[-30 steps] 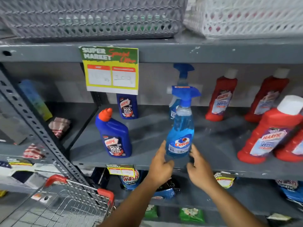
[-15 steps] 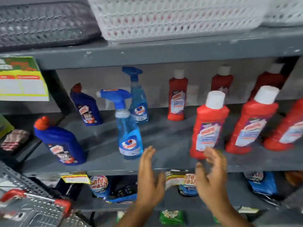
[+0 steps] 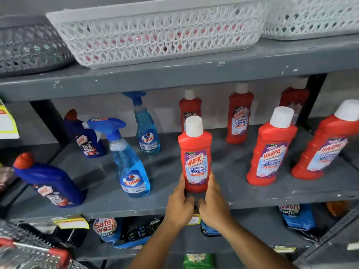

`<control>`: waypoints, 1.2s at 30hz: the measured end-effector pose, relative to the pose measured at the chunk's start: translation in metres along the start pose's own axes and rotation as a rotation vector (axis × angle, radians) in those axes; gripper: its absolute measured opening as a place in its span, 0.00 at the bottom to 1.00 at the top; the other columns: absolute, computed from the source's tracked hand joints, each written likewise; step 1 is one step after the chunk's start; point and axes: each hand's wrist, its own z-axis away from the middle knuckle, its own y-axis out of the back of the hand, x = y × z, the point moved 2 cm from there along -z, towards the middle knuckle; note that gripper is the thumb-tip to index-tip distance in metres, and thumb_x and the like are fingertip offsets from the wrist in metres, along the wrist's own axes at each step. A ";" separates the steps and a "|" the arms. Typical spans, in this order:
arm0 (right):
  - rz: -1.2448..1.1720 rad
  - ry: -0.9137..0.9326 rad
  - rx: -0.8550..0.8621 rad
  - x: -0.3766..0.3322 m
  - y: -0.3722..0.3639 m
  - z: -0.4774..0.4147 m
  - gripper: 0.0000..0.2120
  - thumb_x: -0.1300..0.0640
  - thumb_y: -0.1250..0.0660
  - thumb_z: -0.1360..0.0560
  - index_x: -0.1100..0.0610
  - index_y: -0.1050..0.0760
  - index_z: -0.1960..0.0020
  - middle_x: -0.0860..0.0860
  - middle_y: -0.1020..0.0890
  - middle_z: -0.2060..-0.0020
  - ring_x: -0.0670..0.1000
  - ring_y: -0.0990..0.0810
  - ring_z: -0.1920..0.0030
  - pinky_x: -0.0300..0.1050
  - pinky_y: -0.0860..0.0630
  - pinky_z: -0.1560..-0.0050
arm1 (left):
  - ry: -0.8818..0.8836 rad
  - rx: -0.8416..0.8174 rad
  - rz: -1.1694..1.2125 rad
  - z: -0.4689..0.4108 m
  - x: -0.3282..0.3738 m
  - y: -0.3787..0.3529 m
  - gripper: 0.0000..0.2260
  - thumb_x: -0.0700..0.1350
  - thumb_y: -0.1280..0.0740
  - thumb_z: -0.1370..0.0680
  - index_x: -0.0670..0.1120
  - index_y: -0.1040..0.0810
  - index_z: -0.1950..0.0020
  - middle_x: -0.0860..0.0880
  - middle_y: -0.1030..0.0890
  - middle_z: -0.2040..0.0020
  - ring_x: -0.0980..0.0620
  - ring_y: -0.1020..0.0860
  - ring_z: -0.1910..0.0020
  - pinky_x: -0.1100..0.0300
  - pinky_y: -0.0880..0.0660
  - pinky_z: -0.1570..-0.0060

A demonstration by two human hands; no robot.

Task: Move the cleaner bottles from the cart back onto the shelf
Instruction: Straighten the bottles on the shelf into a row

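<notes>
A red Harpic bottle (image 3: 195,158) with a white cap stands upright at the front of the grey shelf (image 3: 233,167). My left hand (image 3: 179,204) and my right hand (image 3: 212,202) clasp its base from either side. To its left stand a blue Colin spray bottle (image 3: 130,166) and a dark blue Harpic bottle (image 3: 48,183) with a red cap. More red Harpic bottles (image 3: 270,152) stand to the right. The cart (image 3: 29,251) shows only as a wire corner with red trim at bottom left.
A second Colin spray (image 3: 146,131), a second dark blue bottle (image 3: 85,136) and further red bottles line the shelf's back. White lattice baskets (image 3: 155,35) and a grey basket (image 3: 29,47) sit on the shelf above. Detergent pouches (image 3: 105,228) fill the shelf below.
My hands left the Colin spray bottle standing on the shelf, moved right, and now grip a red Harpic bottle. The view has swung right, so the cart has slid toward the corner.
</notes>
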 end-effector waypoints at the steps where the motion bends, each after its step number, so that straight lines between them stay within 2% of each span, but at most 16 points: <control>1: 0.011 -0.010 0.007 -0.003 -0.002 0.001 0.42 0.61 0.39 0.31 0.54 0.57 0.23 0.55 0.40 0.25 0.56 0.34 0.29 0.49 0.33 0.32 | -0.002 -0.011 -0.007 0.000 0.001 0.002 0.37 0.38 0.43 0.35 0.59 0.39 0.27 0.59 0.22 0.39 0.60 0.24 0.40 0.55 0.27 0.36; 4: 0.016 -0.026 0.005 -0.006 -0.003 -0.002 0.42 0.63 0.39 0.31 0.53 0.58 0.23 0.54 0.42 0.24 0.54 0.35 0.28 0.46 0.35 0.32 | -0.027 -0.044 0.026 -0.002 -0.006 0.007 0.38 0.37 0.43 0.35 0.62 0.39 0.28 0.65 0.23 0.39 0.63 0.24 0.40 0.53 0.26 0.37; 7: -0.088 -0.014 0.017 0.000 0.002 0.003 0.42 0.65 0.41 0.32 0.53 0.55 0.23 0.54 0.41 0.24 0.52 0.38 0.26 0.44 0.39 0.28 | -0.004 -0.033 0.129 -0.007 -0.015 0.007 0.37 0.39 0.42 0.36 0.59 0.39 0.27 0.56 0.26 0.31 0.59 0.27 0.35 0.48 0.29 0.33; 9: -0.201 -0.011 0.160 0.013 0.020 0.014 0.39 0.65 0.41 0.34 0.57 0.49 0.24 0.55 0.38 0.26 0.51 0.37 0.27 0.41 0.41 0.28 | -0.012 0.166 0.098 0.007 -0.011 0.006 0.32 0.41 0.42 0.34 0.53 0.37 0.29 0.50 0.29 0.29 0.57 0.29 0.33 0.55 0.35 0.30; 11: -0.240 -0.023 0.398 0.036 0.052 0.027 0.37 0.64 0.41 0.36 0.60 0.43 0.26 0.57 0.34 0.30 0.53 0.34 0.31 0.36 0.41 0.31 | -0.177 0.370 0.005 0.031 0.009 0.000 0.28 0.38 0.41 0.33 0.50 0.32 0.32 0.48 0.28 0.32 0.53 0.31 0.32 0.61 0.38 0.31; 13: -0.243 -0.101 0.553 0.060 0.094 0.031 0.37 0.62 0.40 0.37 0.64 0.42 0.28 0.61 0.34 0.31 0.57 0.33 0.32 0.38 0.41 0.30 | -0.395 0.263 -0.008 0.048 0.034 -0.025 0.27 0.37 0.41 0.32 0.50 0.32 0.33 0.47 0.29 0.31 0.52 0.34 0.28 0.62 0.40 0.29; 15: -0.198 -0.208 0.488 0.086 0.130 0.020 0.39 0.61 0.39 0.36 0.64 0.46 0.26 0.64 0.36 0.29 0.60 0.36 0.29 0.50 0.41 0.27 | -0.426 -0.005 -0.036 0.045 0.056 -0.066 0.30 0.41 0.41 0.30 0.48 0.38 0.27 0.49 0.38 0.25 0.55 0.43 0.24 0.65 0.48 0.26; 17: -0.098 -0.185 0.273 0.098 0.152 0.005 0.40 0.62 0.38 0.34 0.59 0.48 0.25 0.60 0.36 0.27 0.58 0.35 0.28 0.56 0.39 0.27 | -0.214 -0.158 0.018 0.026 0.080 -0.108 0.33 0.41 0.41 0.28 0.45 0.48 0.24 0.54 0.47 0.24 0.57 0.50 0.24 0.68 0.54 0.27; 18: -0.049 -0.132 0.180 0.102 0.157 -0.002 0.39 0.62 0.38 0.34 0.55 0.47 0.25 0.56 0.33 0.28 0.55 0.33 0.29 0.56 0.36 0.29 | -0.063 -0.194 0.111 0.016 0.093 -0.126 0.34 0.40 0.40 0.28 0.45 0.50 0.24 0.53 0.46 0.25 0.55 0.47 0.24 0.64 0.52 0.26; 20: 0.008 -0.080 0.079 0.107 0.157 -0.012 0.36 0.62 0.39 0.36 0.44 0.40 0.30 0.49 0.27 0.33 0.51 0.27 0.34 0.55 0.30 0.33 | 0.071 -0.176 0.241 -0.006 0.105 -0.149 0.34 0.39 0.41 0.34 0.49 0.41 0.28 0.47 0.32 0.28 0.49 0.33 0.29 0.50 0.37 0.28; 22: -0.014 -0.070 0.049 0.108 0.156 -0.014 0.36 0.62 0.40 0.39 0.39 0.37 0.34 0.48 0.24 0.36 0.49 0.25 0.36 0.57 0.29 0.35 | 0.020 -0.115 0.234 -0.014 0.099 -0.160 0.31 0.37 0.43 0.38 0.57 0.33 0.36 0.46 0.23 0.37 0.48 0.24 0.38 0.48 0.28 0.35; 27: 0.016 -0.051 0.028 0.099 0.156 -0.007 0.38 0.62 0.38 0.38 0.52 0.40 0.28 0.53 0.29 0.32 0.53 0.30 0.32 0.52 0.33 0.31 | 0.031 -0.038 0.210 -0.010 0.082 -0.158 0.32 0.37 0.44 0.37 0.63 0.31 0.37 0.50 0.20 0.42 0.48 0.21 0.45 0.51 0.25 0.45; 31: 0.001 -0.036 -0.003 0.100 0.161 -0.002 0.37 0.68 0.38 0.33 0.54 0.44 0.26 0.53 0.32 0.30 0.53 0.33 0.29 0.44 0.35 0.31 | 0.037 -0.078 0.205 -0.012 0.083 -0.164 0.32 0.34 0.43 0.33 0.59 0.32 0.34 0.51 0.19 0.41 0.52 0.22 0.46 0.52 0.23 0.45; 32: -0.036 -0.059 0.031 0.102 0.164 0.003 0.37 0.68 0.38 0.31 0.55 0.46 0.25 0.53 0.36 0.27 0.53 0.36 0.27 0.46 0.38 0.29 | 0.061 -0.082 0.207 -0.012 0.081 -0.164 0.31 0.34 0.42 0.32 0.57 0.34 0.31 0.51 0.20 0.40 0.51 0.23 0.46 0.52 0.23 0.45; 34: -0.114 -0.105 0.224 0.114 0.178 0.014 0.36 0.69 0.38 0.30 0.57 0.46 0.25 0.56 0.38 0.26 0.54 0.38 0.26 0.52 0.40 0.26 | 0.058 0.056 0.124 -0.001 0.081 -0.163 0.31 0.37 0.41 0.30 0.49 0.38 0.27 0.51 0.25 0.36 0.52 0.27 0.41 0.55 0.29 0.39; 36: -0.146 -0.160 0.457 0.133 0.209 0.022 0.35 0.70 0.36 0.31 0.59 0.42 0.26 0.59 0.35 0.29 0.57 0.36 0.28 0.50 0.39 0.29 | -0.118 0.223 0.004 0.018 0.090 -0.169 0.29 0.38 0.40 0.32 0.44 0.35 0.30 0.50 0.29 0.35 0.53 0.31 0.36 0.61 0.36 0.32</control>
